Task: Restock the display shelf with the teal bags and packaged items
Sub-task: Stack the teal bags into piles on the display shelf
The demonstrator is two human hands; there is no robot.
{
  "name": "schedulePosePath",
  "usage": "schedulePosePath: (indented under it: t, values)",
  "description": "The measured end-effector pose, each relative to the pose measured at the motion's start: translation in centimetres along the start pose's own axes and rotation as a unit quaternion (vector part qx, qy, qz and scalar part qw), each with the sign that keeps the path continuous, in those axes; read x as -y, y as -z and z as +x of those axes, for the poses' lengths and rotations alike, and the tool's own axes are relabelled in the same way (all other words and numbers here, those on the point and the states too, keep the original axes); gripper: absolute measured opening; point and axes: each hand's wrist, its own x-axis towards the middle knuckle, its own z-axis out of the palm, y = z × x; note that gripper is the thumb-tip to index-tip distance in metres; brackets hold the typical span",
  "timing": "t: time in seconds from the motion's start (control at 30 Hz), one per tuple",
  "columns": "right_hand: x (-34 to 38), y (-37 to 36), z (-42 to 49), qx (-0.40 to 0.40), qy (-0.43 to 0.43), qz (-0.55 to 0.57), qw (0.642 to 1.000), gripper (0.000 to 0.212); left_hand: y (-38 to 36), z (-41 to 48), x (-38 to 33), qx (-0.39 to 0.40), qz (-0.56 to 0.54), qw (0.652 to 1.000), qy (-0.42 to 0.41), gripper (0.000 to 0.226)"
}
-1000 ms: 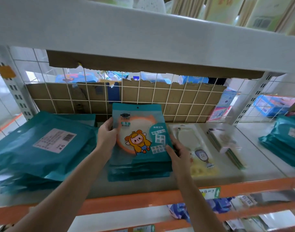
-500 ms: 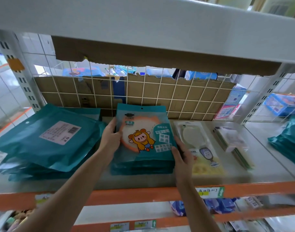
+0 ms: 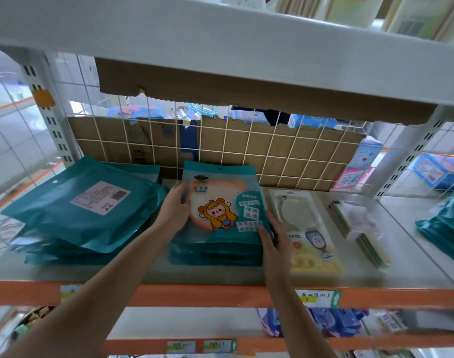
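Note:
A stack of teal bags with a cartoon character on the front (image 3: 222, 215) lies in the middle of the grey shelf (image 3: 406, 244). My left hand (image 3: 175, 210) holds the stack's left edge, fingers over the top bag. My right hand (image 3: 273, 239) grips its lower right corner. To the left lies a bigger pile of plain teal bags (image 3: 84, 210), back label up. Right of the stack lies a flat clear packaged item with a white hand mirror (image 3: 308, 228), and beyond it a row of thin packets (image 3: 357, 226).
A wire grid backed by cardboard (image 3: 246, 146) closes the shelf's rear. More teal bags (image 3: 445, 226) lie at the far right. An orange front rail (image 3: 169, 295) carries price tags. A white shelf (image 3: 220, 45) hangs close overhead; blue packages (image 3: 331, 324) sit on the level below.
Both hands stay on the cartoon bag stack, and the top bag now lies flatter on it. The view has shifted a little.

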Motion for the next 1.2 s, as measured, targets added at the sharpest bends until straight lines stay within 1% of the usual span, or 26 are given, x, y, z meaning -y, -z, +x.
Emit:
schedulePosePath:
  t: [0.07, 0.13, 0.2, 0.23, 0.3, 0.33, 0.37, 0.43, 0.5, 0.57, 0.7, 0.77, 0.87, 1.0, 1.07, 1.13, 1.2]
  values:
    - [0.2, 0.1, -0.2, 0.014, 0.002, -0.007, 1.000, 0.030, 0.2, -0.3, -0.3, 0.006, 0.099, 0.994, -0.047, 0.051]
    - [1.2, 0.3, -0.1, 0.048, -0.001, -0.035, 0.998, 0.034, 0.6, -0.9, -0.7, 0.003, 0.168, 0.981, -0.101, 0.053]
    - [2.7, 0.5, 0.6, 0.083, 0.025, -0.136, 0.987, 0.036, 1.3, -1.8, -1.1, -0.013, 0.229, 0.958, -0.173, 0.052]
    - [3.5, 0.6, 1.1, 0.095, 0.053, -0.211, 0.971, 0.039, 1.7, -2.4, -1.2, -0.027, 0.270, 0.938, -0.215, 0.051]
    - [4.9, 0.6, 1.8, 0.126, 0.102, -0.361, 0.918, 0.052, 2.6, -3.5, -1.2, -0.057, 0.359, 0.891, -0.273, 0.051]
    - [5.6, 0.3, 1.9, 0.145, 0.117, -0.419, 0.888, 0.058, 3.1, -4.0, -1.0, -0.070, 0.394, 0.872, -0.281, 0.052]
    - [6.2, -0.1, 1.7, 0.163, 0.132, -0.464, 0.861, 0.062, 3.7, -4.5, -0.9, -0.081, 0.418, 0.861, -0.278, 0.052]
    - [7.1, -1.5, 1.0, 0.187, 0.163, -0.511, 0.823, 0.065, 5.2, -5.4, -0.5, -0.099, 0.446, 0.853, -0.253, 0.052]
    - [7.7, -3.0, 0.0, 0.205, 0.196, -0.511, 0.811, 0.065, 6.9, -6.0, 0.0, -0.111, 0.447, 0.857, -0.231, 0.054]
    - [7.6, -5.0, -1.2, 0.239, 0.226, -0.498, 0.802, 0.063, 9.2, -6.6, 0.9, -0.125, 0.428, 0.867, -0.222, 0.056]
    - [7.1, -9.3, -3.7, 0.320, 0.252, -0.473, 0.781, 0.065, 13.7, -6.9, 2.9, -0.158, 0.415, 0.873, -0.201, 0.056]
    - [7.0, -11.4, -4.6, 0.343, 0.254, -0.470, 0.773, 0.067, 15.3, -6.8, 3.6, -0.152, 0.421, 0.873, -0.195, 0.056]
    - [6.8, -14.0, -5.7, 0.357, 0.256, -0.468, 0.767, 0.068, 17.3, -6.1, 4.5, -0.125, 0.431, 0.870, -0.203, 0.058]
    - [6.3, -16.7, -6.6, 0.351, 0.261, -0.492, 0.753, 0.070, 20.1, -4.8, 5.3, -0.115, 0.443, 0.858, -0.231, 0.059]
    - [6.0, -17.7, -6.9, 0.330, 0.264, -0.494, 0.760, 0.066, 21.2, -4.3, 5.8, -0.103, 0.450, 0.850, -0.254, 0.060]
    - [5.8, -18.4, -7.3, 0.298, 0.276, -0.473, 0.782, 0.051, 22.3, -3.9, 6.3, -0.084, 0.460, 0.843, -0.266, 0.063]
    - [5.6, -19.1, -7.7, 0.245, 0.315, -0.445, 0.802, 0.026, 23.2, -3.6, 6.9, -0.072, 0.458, 0.843, -0.272, 0.064]
